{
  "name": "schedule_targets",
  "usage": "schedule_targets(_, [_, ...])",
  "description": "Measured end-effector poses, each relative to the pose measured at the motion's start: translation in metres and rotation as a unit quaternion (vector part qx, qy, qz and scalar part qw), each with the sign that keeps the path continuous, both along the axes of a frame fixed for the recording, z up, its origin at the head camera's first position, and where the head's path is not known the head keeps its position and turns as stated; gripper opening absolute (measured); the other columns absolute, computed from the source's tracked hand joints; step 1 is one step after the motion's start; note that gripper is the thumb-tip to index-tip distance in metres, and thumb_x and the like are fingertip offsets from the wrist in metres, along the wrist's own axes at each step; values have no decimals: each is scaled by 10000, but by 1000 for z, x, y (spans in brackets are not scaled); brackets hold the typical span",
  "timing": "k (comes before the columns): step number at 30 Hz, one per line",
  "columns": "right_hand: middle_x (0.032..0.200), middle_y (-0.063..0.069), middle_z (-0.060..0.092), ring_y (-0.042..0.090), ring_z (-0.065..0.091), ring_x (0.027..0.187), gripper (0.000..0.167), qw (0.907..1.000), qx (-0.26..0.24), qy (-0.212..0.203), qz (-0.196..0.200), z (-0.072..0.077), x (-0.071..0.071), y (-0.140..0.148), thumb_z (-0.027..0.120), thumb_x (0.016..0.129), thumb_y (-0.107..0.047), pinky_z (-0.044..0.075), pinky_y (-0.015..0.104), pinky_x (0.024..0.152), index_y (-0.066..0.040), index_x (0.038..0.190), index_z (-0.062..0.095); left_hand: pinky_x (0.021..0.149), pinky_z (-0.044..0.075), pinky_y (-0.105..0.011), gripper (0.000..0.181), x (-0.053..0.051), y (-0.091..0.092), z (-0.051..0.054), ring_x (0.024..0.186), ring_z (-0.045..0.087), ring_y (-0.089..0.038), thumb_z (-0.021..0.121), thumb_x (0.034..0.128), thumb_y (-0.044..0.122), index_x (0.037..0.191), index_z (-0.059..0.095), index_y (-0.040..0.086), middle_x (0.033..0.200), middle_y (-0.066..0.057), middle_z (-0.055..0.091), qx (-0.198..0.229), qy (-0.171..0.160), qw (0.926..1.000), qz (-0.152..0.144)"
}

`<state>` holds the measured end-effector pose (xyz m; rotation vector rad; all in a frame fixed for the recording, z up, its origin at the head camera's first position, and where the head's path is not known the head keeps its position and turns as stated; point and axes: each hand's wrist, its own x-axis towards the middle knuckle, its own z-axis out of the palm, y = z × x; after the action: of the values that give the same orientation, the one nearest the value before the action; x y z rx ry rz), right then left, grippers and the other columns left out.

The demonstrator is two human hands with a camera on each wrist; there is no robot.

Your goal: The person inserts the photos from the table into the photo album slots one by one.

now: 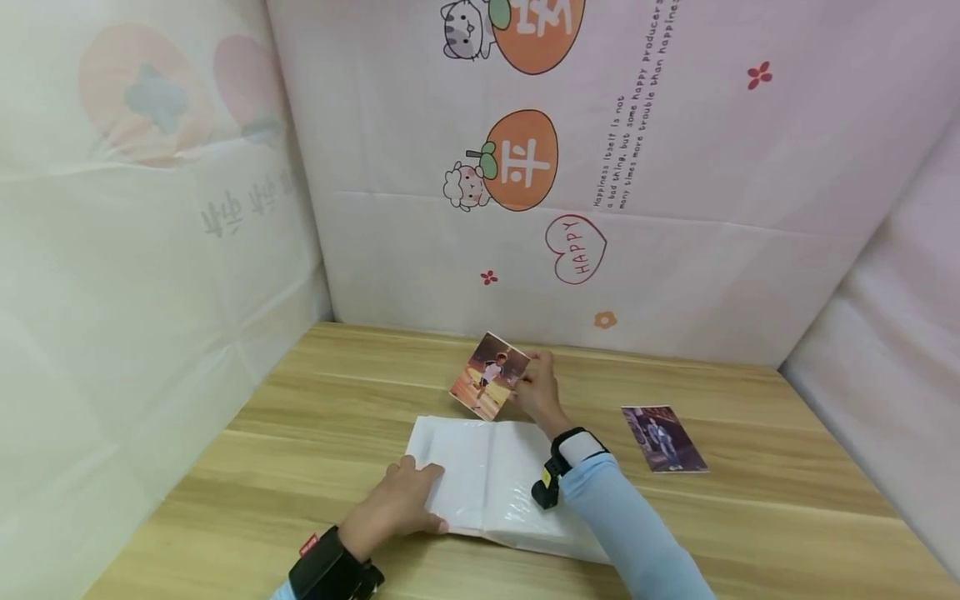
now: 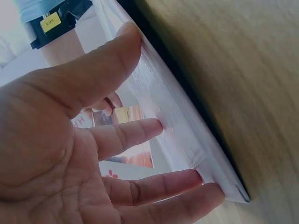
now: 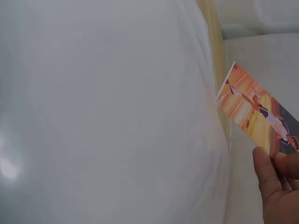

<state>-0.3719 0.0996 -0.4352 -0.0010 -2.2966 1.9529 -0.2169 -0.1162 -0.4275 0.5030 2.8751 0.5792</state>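
An album with white pages under clear plastic sleeves (image 1: 457, 467) lies spread on the wooden table. My left hand (image 1: 401, 500) rests on its left side; in the left wrist view the fingertips (image 2: 154, 126) touch the page with the fingers nearly straight. Just beyond the album's far edge, my right hand (image 1: 540, 392) pinches a photo card (image 1: 489, 375) by its right edge. The card, a figure in a white top on an orange ground, is tilted and raised off the table. In the right wrist view, the same photo card (image 3: 261, 109) sits between thumb and fingers.
A second photo card (image 1: 663, 439), dark purple, lies flat on the table (image 1: 787, 467) to the right of the album. White printed cloth (image 1: 390, 250) walls stand at the back and on both sides.
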Motion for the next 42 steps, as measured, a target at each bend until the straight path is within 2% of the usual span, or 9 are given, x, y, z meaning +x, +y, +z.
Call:
schedule_targets(5, [799,205,606,340,596,728,558,9998,170,58,88,2,-4,-5,497,797,181,510,469,628,-81,1258,323,724,429,-469,713,2,0,1,878,458,-339,830,660,311,1231,542,-5,1035,-220,468,18,58,10000,-25])
schedule_targets(13, [689,110,519,409,568,737,573,9990,387,-37,215,3,-8,-12,500,805,167,501,509,659,-53,1314,355,719,427,-466,712,1,1,3,865,454,-335,838,643,331,1208,551,5,1017,-213,463,-105,76,9999,34])
schedule_targets(18, [649,73,497,270,533,598,569,9978,630,5,224,0,-11,-15,519,803,162,507,415,586,-50,1314,384,707,428,-463,693,1,0,1,851,459,-338,847,624,321,1171,563,4,979,-202,463,-123,218,9997,6])
schedule_targets(21, [635,62,476,186,486,543,557,9967,779,33,237,-3,-12,-18,522,810,155,483,338,537,-63,1306,394,703,430,-464,693,2,1,0,849,460,-337,850,616,317,1163,566,0,969,-198,464,-82,269,9996,-41])
schedule_targets(25, [635,48,455,151,437,537,546,9953,928,51,256,-5,-13,-22,511,813,153,402,271,489,-78,1296,402,696,432,-455,699,3,1,-2,841,458,-328,853,604,318,1158,569,1,965,-192,466,-52,315,9995,-79])
schedule_targets(28, [652,45,451,153,420,557,545,9947,986,33,305,-6,-13,-26,495,818,154,361,264,486,-84,1300,400,696,430,-450,700,3,0,-3,837,458,-325,859,592,312,1150,572,3,963,-190,468,-21,357,9993,-79])
schedule_targets(34, [689,61,453,168,425,590,547,9935,1083,41,358,-6,-12,-27,472,829,141,366,273,498,-67,1327,381,706,430,-461,696,4,0,-2,852,459,-333,859,590,298,1149,571,0,971,-199,469,47,313,9995,-54])
schedule_targets(42, [649,26,408,137,381,540,602,9945,950,38,434,-5,-10,-24,427,802,175,330,252,466,-65,1352,371,691,427,-449,690,5,0,-2,840,452,-319,857,596,299,1149,571,3,968,-192,466,34,257,9997,-42])
